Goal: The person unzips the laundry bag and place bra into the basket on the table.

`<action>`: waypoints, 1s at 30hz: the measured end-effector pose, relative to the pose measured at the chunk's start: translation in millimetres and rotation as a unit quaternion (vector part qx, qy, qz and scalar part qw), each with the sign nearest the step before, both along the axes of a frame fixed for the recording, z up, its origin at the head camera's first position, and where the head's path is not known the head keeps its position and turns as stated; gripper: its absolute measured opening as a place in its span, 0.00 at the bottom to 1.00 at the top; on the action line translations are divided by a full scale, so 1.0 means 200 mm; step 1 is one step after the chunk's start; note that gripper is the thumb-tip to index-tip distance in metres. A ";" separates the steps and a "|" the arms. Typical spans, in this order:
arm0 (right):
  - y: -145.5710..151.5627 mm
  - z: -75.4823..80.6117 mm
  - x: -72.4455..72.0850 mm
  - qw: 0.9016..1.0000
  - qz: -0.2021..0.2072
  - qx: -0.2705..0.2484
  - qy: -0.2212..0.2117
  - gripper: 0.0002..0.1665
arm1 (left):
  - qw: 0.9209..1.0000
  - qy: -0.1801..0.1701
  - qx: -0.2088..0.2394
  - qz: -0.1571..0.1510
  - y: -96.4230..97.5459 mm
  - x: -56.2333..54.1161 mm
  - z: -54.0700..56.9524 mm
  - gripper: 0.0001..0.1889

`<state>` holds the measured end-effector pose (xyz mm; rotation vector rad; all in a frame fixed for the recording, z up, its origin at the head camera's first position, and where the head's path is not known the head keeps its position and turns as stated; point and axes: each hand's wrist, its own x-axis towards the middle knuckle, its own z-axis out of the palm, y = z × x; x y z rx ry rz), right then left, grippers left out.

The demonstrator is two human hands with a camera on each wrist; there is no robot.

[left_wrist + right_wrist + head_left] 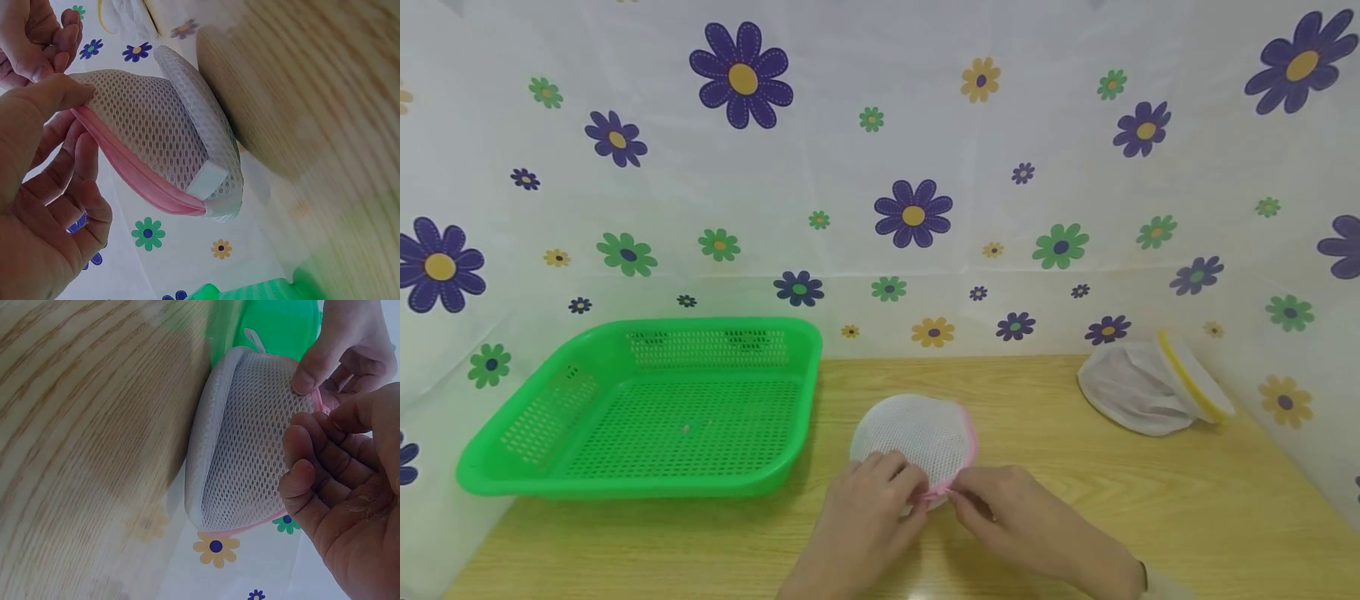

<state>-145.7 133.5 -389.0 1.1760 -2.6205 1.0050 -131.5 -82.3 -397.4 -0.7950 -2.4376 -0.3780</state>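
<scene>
A flowered sheet [842, 175] hangs behind a wooden counter [1037, 437]. At left sits a green basket [647, 485]; at far right lies a white, yellow-rimmed bag [1123, 387]. Between them, near front centre, is a white mesh bag [913, 429]. Left hand [868, 508] and right hand [1018, 512], thumbs against fingers, pinch its pink trim [133, 172] side by side.

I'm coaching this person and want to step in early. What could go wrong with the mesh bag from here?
1. The left hand and right hand work at the pink trim with their fingertips, so the grip might slip.
2. The left thumb lies on the mesh bag right beside that trim, so pulling could bunch the mesh.
3. The white loop sticks out near the trim and might snag.
</scene>
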 end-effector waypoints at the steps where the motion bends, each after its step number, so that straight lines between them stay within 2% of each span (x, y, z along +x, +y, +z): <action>1: 0.00 0.00 0.00 1.000 -0.001 0.000 0.008 0.08 | 1.000 0.001 0.001 -0.001 0.00 0.00 0.00 0.06; 8: 0.01 -0.02 0.00 0.998 -0.004 -0.004 0.062 0.12 | 1.000 0.005 0.002 -0.004 0.00 0.00 0.00 0.06; 16: 0.01 -0.01 0.00 0.998 -0.012 0.001 0.064 0.11 | 1.000 -0.005 0.009 -0.013 0.00 0.00 0.01 0.07; 21: 0.02 0.00 0.00 0.999 -0.017 0.002 0.050 0.10 | 1.000 -0.007 0.016 -0.021 -0.01 0.00 0.01 0.07; 30: 0.04 0.00 0.00 0.998 -0.016 -0.002 0.053 0.08 | 0.999 -0.035 0.024 -0.032 -0.03 0.00 0.01 0.07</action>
